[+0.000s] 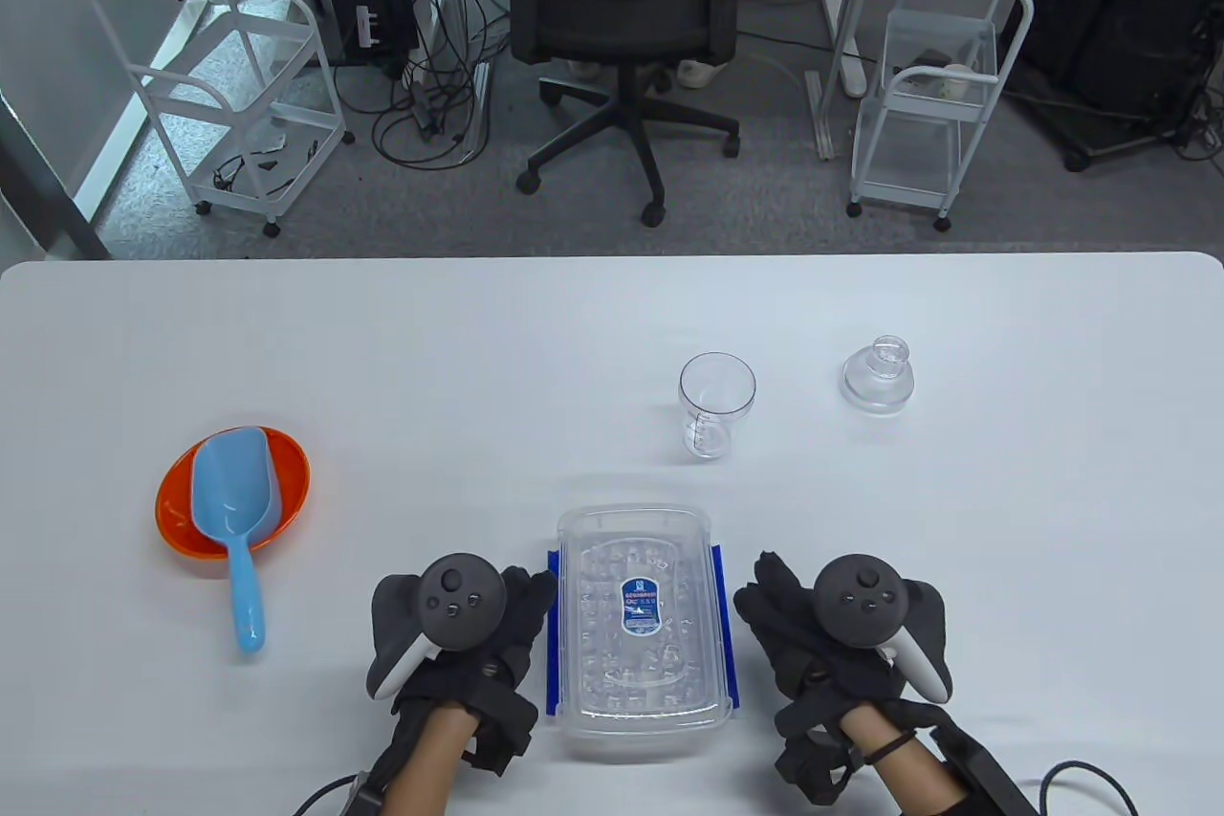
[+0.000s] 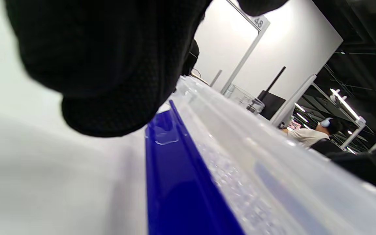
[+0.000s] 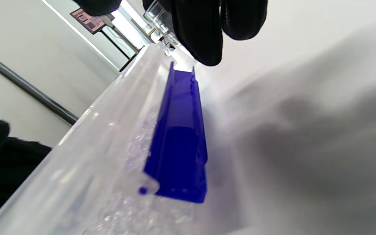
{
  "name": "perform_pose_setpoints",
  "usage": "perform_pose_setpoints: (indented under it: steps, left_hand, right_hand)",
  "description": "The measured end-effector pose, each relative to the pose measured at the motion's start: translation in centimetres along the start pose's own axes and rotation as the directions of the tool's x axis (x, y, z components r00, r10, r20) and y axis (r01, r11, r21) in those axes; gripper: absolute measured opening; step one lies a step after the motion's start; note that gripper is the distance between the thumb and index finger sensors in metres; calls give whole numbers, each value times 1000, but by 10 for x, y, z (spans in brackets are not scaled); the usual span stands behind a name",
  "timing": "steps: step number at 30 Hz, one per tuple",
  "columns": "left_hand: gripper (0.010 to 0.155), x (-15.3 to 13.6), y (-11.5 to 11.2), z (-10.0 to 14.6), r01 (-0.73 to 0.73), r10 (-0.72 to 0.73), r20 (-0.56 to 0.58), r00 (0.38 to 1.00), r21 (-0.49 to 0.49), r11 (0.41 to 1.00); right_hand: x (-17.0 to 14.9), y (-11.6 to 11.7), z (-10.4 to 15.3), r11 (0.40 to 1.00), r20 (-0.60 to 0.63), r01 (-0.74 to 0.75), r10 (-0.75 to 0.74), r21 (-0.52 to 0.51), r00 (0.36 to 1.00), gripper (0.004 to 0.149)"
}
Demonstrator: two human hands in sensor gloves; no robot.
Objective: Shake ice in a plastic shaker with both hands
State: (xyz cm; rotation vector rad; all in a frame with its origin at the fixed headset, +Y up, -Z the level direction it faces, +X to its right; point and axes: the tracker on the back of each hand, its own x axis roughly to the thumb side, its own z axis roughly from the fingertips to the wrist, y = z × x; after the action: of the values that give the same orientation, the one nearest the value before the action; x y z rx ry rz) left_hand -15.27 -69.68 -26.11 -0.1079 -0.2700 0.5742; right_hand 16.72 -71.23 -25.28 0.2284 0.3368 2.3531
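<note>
The clear plastic shaker cup (image 1: 717, 403) stands upright with nothing in it at mid table. Its clear domed lid (image 1: 878, 374) stands apart to the right. A clear lidded ice box (image 1: 643, 629) full of ice cubes lies near the front edge, with a blue clip (image 1: 553, 653) on its left side and another blue clip (image 1: 724, 625) on its right. My left hand (image 1: 534, 594) rests beside the box, its fingers touching the left clip (image 2: 175, 182). My right hand (image 1: 760, 588) lies just right of the box, its fingers (image 3: 207, 32) relaxed above the right clip (image 3: 181, 147).
An orange bowl (image 1: 287, 472) at the left holds a light blue scoop (image 1: 232, 510), whose handle points toward the front edge. Beyond the table's far edge are an office chair (image 1: 626, 12) and two white carts (image 1: 932, 108).
</note>
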Motion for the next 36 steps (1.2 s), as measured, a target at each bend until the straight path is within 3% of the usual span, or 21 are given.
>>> perform_pose_setpoints:
  steps: [6, 12, 21, 29, 36]
  left_hand:
    - [71, 13, -12, -1, 54, -45, 56, 997, -157, 986]
    - [71, 16, -16, -2, 132, -127, 67, 990, -90, 987]
    - [72, 15, -17, -1, 55, -51, 53, 997, -85, 995]
    - [73, 19, -13, 1, 72, -69, 59, 996, -54, 996]
    - [71, 26, 7, 12, 17, -24, 64, 998, 112, 994]
  right_hand:
    - [18, 13, 8, 995, 84, 5, -13, 99, 996, 67]
    - [27, 18, 13, 993, 137, -36, 21, 111, 990, 69]
    - [28, 14, 14, 998, 129, -47, 43, 28, 991, 68]
    - [32, 13, 18, 998, 145, -57, 56, -1, 988, 68]
    - [44, 6, 29, 992, 218, -63, 86, -109, 972, 68]
